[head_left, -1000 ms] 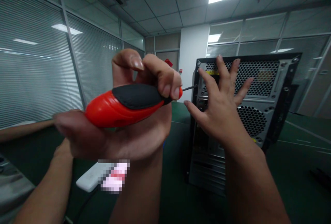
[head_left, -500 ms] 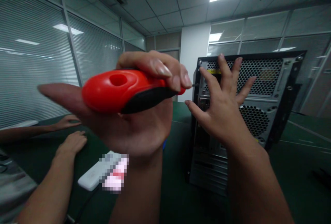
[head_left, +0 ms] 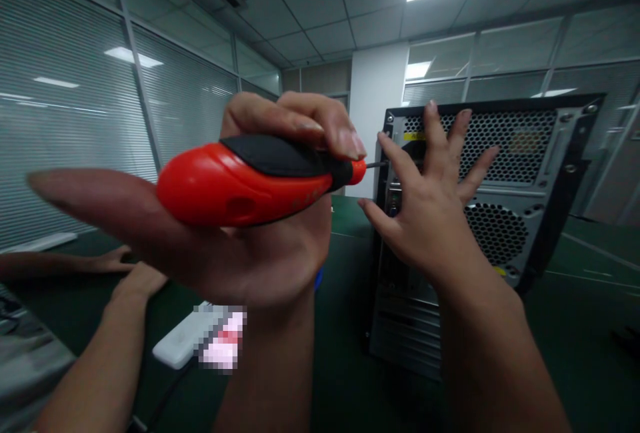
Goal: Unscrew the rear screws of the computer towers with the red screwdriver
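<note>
Screwdriver (head_left: 250,183), glossy red with black rubber, sits in the left hand's (head_left: 240,219) closed grip; right hand (head_left: 430,213) splays on perforated steel case (head_left: 520,173).

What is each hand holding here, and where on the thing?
The left hand grips the screwdriver by its red-and-black handle, fingertips near the shaft end. The right hand holds nothing; it lies spread against the computer case rear panel.

Head camera (single view) faces forward, seemingly level, very near the hands (head_left: 250,219).
</note>
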The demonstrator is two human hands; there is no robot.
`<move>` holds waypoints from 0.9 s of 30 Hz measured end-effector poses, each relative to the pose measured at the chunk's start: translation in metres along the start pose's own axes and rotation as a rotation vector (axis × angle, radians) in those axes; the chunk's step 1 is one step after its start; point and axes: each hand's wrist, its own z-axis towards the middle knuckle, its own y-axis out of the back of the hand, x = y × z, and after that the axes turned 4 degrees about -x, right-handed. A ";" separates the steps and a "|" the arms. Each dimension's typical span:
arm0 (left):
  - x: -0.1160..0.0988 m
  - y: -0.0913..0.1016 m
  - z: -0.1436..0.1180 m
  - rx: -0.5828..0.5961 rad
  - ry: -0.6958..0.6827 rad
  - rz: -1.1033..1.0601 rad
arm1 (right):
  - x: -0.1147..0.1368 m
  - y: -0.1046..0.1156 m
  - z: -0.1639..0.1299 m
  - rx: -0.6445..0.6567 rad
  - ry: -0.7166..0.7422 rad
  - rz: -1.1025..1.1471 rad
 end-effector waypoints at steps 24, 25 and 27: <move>-0.002 -0.005 -0.004 0.155 0.045 -0.006 | -0.003 -0.002 -0.001 -0.011 0.045 0.042; -0.001 -0.005 -0.004 0.170 0.024 -0.007 | -0.003 -0.003 -0.001 -0.009 0.046 0.044; 0.000 -0.007 -0.003 0.147 -0.009 0.000 | -0.003 -0.003 -0.001 -0.019 0.045 0.050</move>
